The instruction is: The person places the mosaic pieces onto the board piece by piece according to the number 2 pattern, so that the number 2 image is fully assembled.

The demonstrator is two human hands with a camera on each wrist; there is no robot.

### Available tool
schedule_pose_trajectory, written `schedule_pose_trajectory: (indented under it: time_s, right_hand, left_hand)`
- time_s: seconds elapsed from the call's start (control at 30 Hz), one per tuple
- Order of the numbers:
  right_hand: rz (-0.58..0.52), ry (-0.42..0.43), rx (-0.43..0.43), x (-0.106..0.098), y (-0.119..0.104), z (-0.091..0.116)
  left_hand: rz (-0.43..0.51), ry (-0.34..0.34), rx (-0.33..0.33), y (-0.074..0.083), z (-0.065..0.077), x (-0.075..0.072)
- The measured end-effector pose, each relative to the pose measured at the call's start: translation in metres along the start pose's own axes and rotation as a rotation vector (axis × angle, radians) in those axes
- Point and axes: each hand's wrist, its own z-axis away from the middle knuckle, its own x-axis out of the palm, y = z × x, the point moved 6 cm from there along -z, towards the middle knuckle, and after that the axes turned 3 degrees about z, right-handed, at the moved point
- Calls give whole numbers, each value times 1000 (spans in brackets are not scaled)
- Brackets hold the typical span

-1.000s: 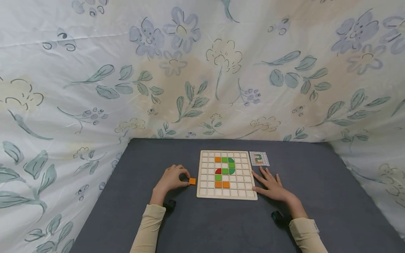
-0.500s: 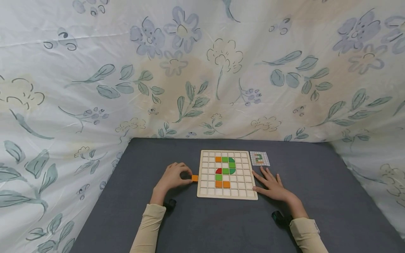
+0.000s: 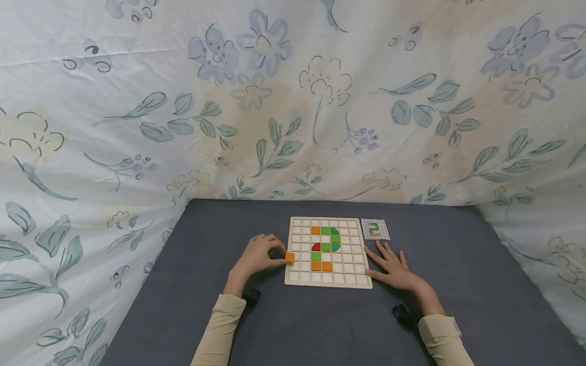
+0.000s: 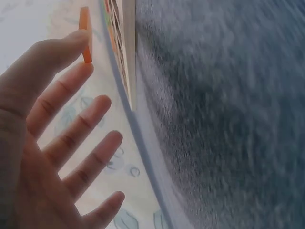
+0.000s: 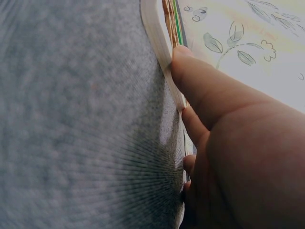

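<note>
My left hand (image 3: 257, 255) pinches a thin orange square tile (image 3: 290, 257) between thumb and index finger. In the head view the tile overlaps the left edge of a wooden grid board (image 3: 329, 283); the left wrist view shows the tile (image 4: 85, 36) raised beside the board, the other fingers spread. On the board sit orange, green and red pieces, some square and some with a rounded side, including a red piece (image 3: 316, 247) and an orange tile (image 3: 327, 266). My right hand (image 3: 393, 268) lies with fingers spread, thumb and fingertip touching the board's right edge.
A small printed card (image 3: 375, 230) with a coloured grid pattern lies right of the board's top corner. Everything rests on a dark grey cloth-covered table (image 3: 320, 325). A flowered curtain (image 3: 274, 101) hangs behind and at the sides.
The left hand has carried the orange tile rightward, from the table beside the board to over the board's left edge. The right hand has stayed in place.
</note>
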Motion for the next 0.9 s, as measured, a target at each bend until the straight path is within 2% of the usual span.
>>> schedule_pose_trajectory:
  time_s: [0.17, 0.5, 0.9]
  right_hand:
    - [3, 3, 4, -1, -1, 1]
    - [18, 11, 4, -2, -2, 1]
    - [13, 12, -1, -2, -2, 1]
  left_hand:
    - [-13, -12, 9, 6, -4, 4]
    - [1, -44, 71, 26, -10, 15]
    - [-8, -81, 124, 44, -24, 31]
